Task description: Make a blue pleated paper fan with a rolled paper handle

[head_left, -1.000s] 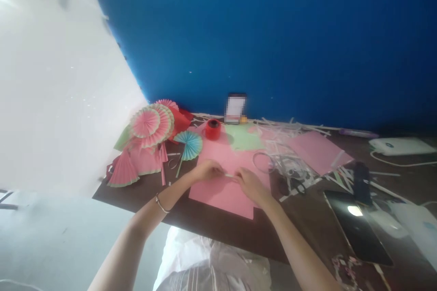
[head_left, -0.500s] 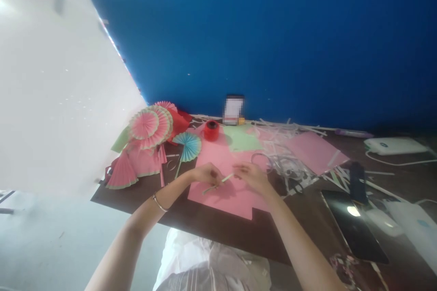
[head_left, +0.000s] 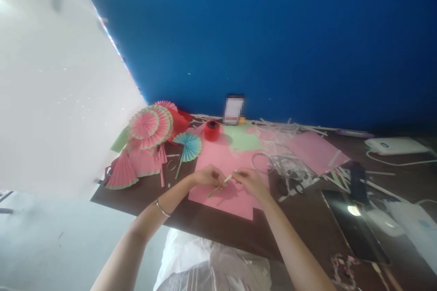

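Note:
Between my two hands runs a thin pale-green paper strip (head_left: 214,191), slanting from lower left to upper right. My left hand (head_left: 209,176) pinches it near its middle, fingers closed. My right hand (head_left: 248,181) grips its upper end between thumb and fingertips. Both hands are just above a large pink paper sheet (head_left: 232,205) on the dark table. Behind them a red roll (head_left: 212,131) stands on the pink sheet, beside a light-green paper (head_left: 244,138). A blue pleated paper fan (head_left: 188,146) with a thin green stick lies left of the roll.
Pink pleated paper fans (head_left: 144,127) are heaped at the left. White paper scraps (head_left: 283,129) and a pink sheet (head_left: 316,151) lie to the right. A dark tablet (head_left: 355,229), a white device (head_left: 396,145) and cables occupy the right side. A blue wall (head_left: 259,32) rises behind.
My right hand has shifted slightly down and toward the left hand along the strip. The strip looks a little straighter, its lower end moved slightly right.

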